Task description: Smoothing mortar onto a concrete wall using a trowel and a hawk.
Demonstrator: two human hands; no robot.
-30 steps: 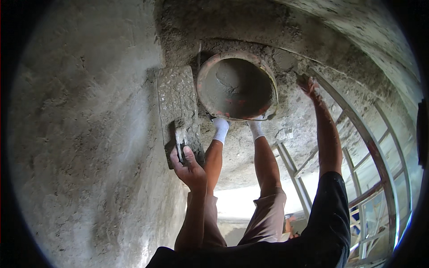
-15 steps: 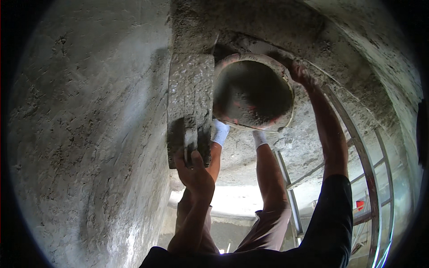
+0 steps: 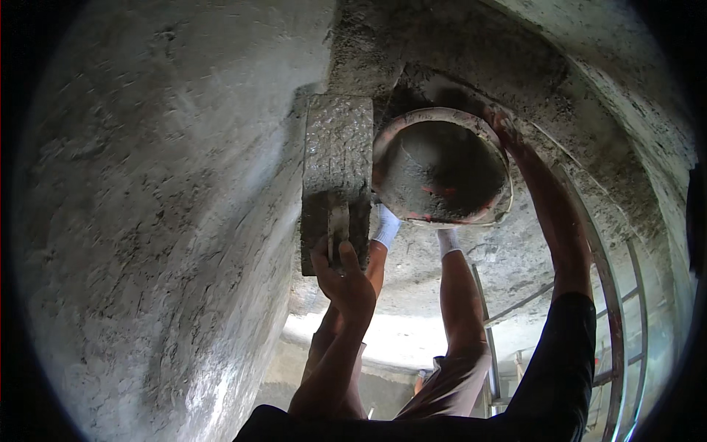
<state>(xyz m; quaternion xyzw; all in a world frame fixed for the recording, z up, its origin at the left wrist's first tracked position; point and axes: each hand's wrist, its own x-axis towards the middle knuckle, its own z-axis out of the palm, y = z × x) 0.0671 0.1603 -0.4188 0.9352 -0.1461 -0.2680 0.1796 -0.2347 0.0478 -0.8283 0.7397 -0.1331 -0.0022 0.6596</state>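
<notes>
My left hand [image 3: 345, 283] is closed around the handle of a long rectangular plastering float [image 3: 337, 140]. The float's handle side faces up, and wet grey mortar coats its far half. Right beside it is a round bucket [image 3: 442, 116] with an orange-red, mortar-smeared rim, holding grey mortar [image 3: 449, 166]. My right hand [image 3: 502, 124] is at the bucket's far right edge, with its fingers curled. Shadow hides what those fingers grip, if anything.
A rough plastered wall [image 3: 169, 221] rises along the left. At the right stands a metal ladder-like frame [image 3: 607, 295]. My legs [image 3: 462, 302] reach down behind the bucket and float onto a mortar-stained surface [image 3: 412, 280]. Bright light comes from below.
In the picture, the float, bucket and both hands have shifted right, along with the surroundings. My left hand keeps its hold on the float. Less shadow lies over the mortar in the bucket.
</notes>
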